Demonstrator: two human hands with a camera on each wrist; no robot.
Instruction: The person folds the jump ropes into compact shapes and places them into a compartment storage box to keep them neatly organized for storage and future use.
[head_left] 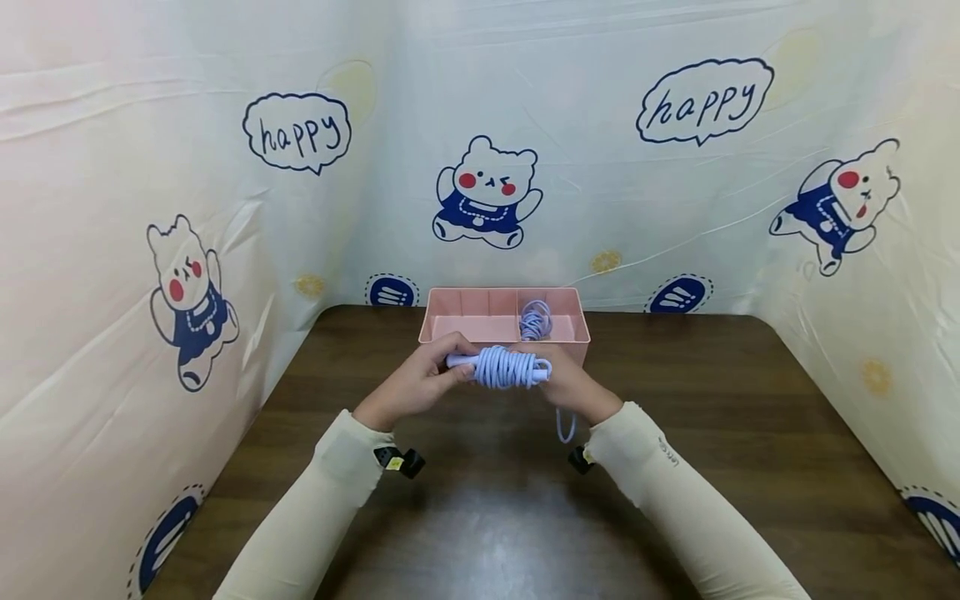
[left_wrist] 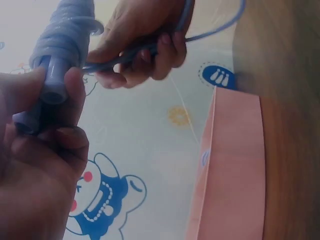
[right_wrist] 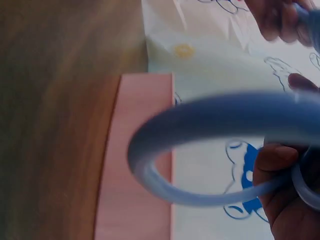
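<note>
A light blue jump rope (head_left: 504,367) is wound in several turns around its own handles (left_wrist: 56,85). My left hand (head_left: 420,379) grips the handle ends between thumb and fingers, at the left side of the coil. At the coil's right, my right hand (head_left: 576,388) holds the loose rope with curled fingers, as the left wrist view shows. A loop of that rope (right_wrist: 220,117) hangs out below the right hand and looms large in the right wrist view. In the head view, the coil hides part of the right hand's fingers.
Behind the hands, a pink divided box (head_left: 468,327) stands on the dark wooden table (head_left: 360,358). Its right compartment holds another bluish-purple coiled cord (head_left: 536,322). A printed curtain (head_left: 600,208) with bears surrounds the table at the back and sides.
</note>
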